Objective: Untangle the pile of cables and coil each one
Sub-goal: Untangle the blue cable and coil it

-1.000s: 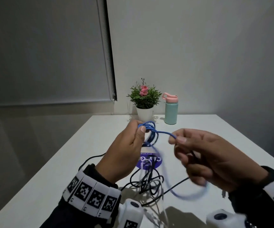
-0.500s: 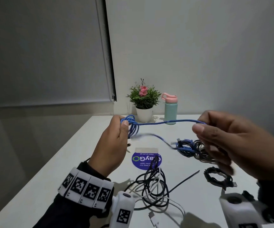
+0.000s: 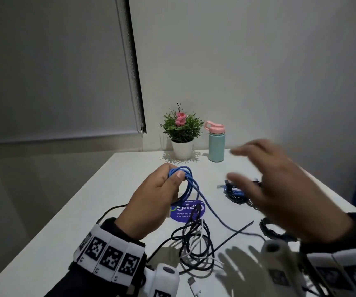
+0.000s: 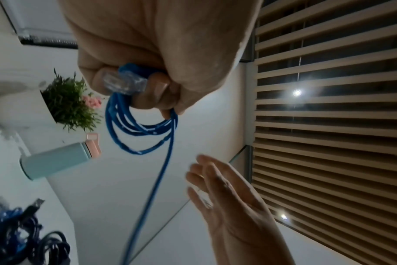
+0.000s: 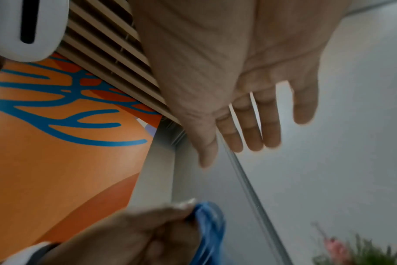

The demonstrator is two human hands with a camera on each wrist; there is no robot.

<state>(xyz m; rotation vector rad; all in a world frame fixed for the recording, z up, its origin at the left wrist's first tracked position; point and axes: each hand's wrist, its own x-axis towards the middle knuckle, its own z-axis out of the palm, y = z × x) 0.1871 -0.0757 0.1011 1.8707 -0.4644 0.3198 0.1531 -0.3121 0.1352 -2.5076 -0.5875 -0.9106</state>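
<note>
My left hand (image 3: 162,189) grips a partly coiled blue cable (image 3: 189,185) above the white table (image 3: 65,232); several loops hang from my fist (image 4: 147,80), with a clear plug (image 4: 122,84) held among the fingers. The cable's loose tail (image 3: 213,213) trails down to the table. My right hand (image 3: 279,189) hovers blurred to the right, its fingers (image 5: 252,129) spread and holding nothing. A tangle of black and white cables (image 3: 194,243) lies on the table below my hands.
Coiled cables (image 3: 235,192) lie partly hidden behind my right hand, and a black coil (image 3: 269,229) sits under it. A purple round sticker (image 3: 185,211) is on the table. A potted plant (image 3: 181,133) and a teal bottle (image 3: 216,144) stand at the far edge.
My right hand let go of the blue cable and opened; the stretched length dropped to the table. My left hand, still holding the coil, moved a little right and nearer.
</note>
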